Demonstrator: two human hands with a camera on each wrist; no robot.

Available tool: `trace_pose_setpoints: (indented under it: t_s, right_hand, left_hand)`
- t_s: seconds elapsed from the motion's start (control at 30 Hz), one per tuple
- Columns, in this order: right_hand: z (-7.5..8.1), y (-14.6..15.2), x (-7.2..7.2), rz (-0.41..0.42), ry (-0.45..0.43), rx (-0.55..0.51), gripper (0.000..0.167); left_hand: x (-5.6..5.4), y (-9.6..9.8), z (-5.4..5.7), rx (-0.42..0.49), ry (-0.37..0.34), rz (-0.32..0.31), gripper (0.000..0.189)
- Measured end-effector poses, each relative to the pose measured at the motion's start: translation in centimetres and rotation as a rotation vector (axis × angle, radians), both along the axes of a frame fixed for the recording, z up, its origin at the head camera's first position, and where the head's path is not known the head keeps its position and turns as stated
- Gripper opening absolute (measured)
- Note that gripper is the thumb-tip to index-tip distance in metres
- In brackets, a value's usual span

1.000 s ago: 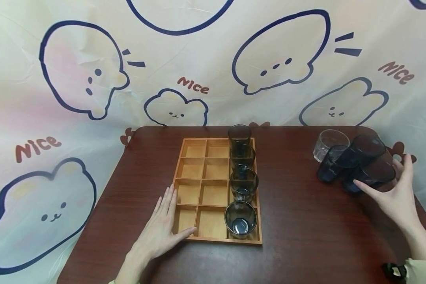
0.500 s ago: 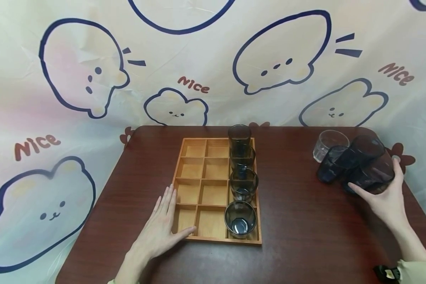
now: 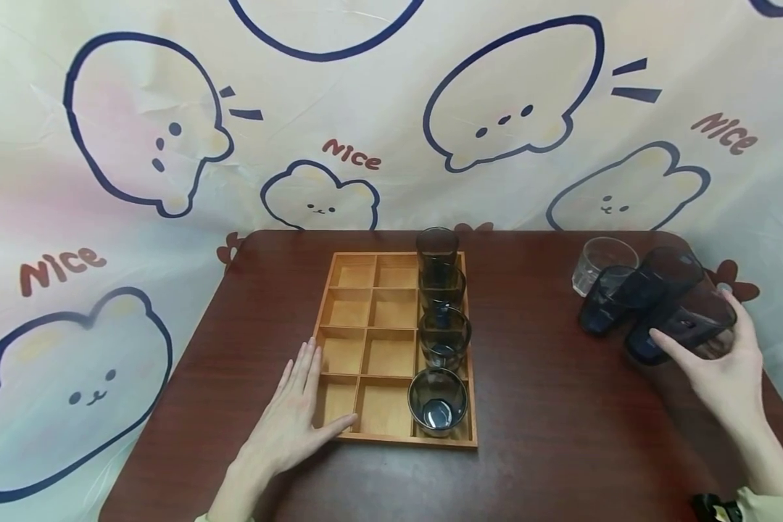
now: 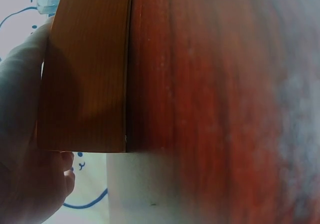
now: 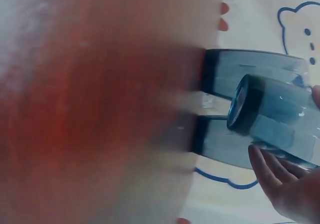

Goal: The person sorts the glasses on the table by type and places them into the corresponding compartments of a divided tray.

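My right hand (image 3: 724,377) grips a dark tinted drinking glass (image 3: 681,326), thumb on the near side. In the right wrist view this glass (image 5: 282,114) is tilted and raised off the table, in front of two other dark glasses (image 5: 250,67). My left hand (image 3: 277,431) lies with straight fingers along the left side of a divided wooden tray (image 3: 391,439), its thumb across the front rim. The left wrist view shows the tray's front wall (image 4: 87,84) close up. Several dark glasses (image 3: 438,402) stand in the tray's right column, one per compartment.
Beside the held glass stand two dark glasses (image 3: 605,301) and a clear glass (image 3: 603,264) at the table's back right. The brown table (image 3: 535,406) meets a patterned cloth backdrop (image 3: 404,145) at its back and sides.
My right hand has closed round the nearest dark glass, which has tilted and moved slightly toward the front right. My left hand has stayed against the tray.
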State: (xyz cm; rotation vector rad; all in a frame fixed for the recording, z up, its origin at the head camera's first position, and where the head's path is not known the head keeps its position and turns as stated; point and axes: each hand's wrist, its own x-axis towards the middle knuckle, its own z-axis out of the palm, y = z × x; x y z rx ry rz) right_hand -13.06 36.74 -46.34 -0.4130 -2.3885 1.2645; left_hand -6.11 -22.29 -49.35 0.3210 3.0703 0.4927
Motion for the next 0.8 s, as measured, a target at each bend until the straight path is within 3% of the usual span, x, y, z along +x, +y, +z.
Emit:
trace_pose_setpoints:
  t_s: [0.27,0.53,0.8]
  right_hand:
    - [1.7,-1.5,0.7,0.068,0.21,0.08,0.104]
    - [3.6,-3.9,0.3,0.239,0.293,0.038,0.108]
    - [4.6,-6.7,-0.8,0.362,0.308,-0.019,0.106]
  left_hand:
    - [0.0,-0.1,0.1,0.001,-0.003,0.005,0.124]
    - [0.0,-0.1,0.1,0.005,-0.007,0.006,0.124]
    - [0.0,0.0,-0.1,0.01,-0.003,-0.001,0.123]
